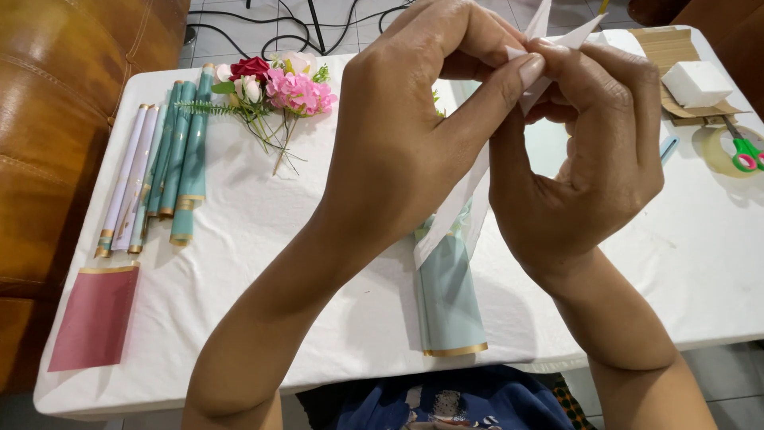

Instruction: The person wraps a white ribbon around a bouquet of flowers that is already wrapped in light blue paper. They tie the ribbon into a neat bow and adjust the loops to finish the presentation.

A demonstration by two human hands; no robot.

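A: Left hand (406,135)?
B: Raised over the table's middle, thumb and forefinger pinched shut on the white paper sheet (469,187), at about 12 o'clock from the teal wrap.

A: Right hand (593,151)?
B: Just beside the left, at 3 o'clock from it, fingers curled and nipping the same sheet near its top corner. Fingertips of both nearly touching.

A: The sheet itself?
B: Running down at 7 o'clock from the pinch into the teal paper cone with gold edge (450,299), lying on the white table (263,263) near its front edge.

A: Off to 9 o'clock?
B: Rolled papers (163,171), teal and pale lilac with gold rims, laid side by side. Below those, at 7 o'clock, a flat dusty-pink sheet (95,318).

A: Up at 11 o'clock?
B: Bunch of pink, red and white flowers (282,87) with green sprigs, touching the rolls' tops.

A: And 2 o'clock?
B: White foam block (696,84) on cardboard (664,48); just below, tape roll (720,151) with green-and-pink scissors (746,151) resting on it.
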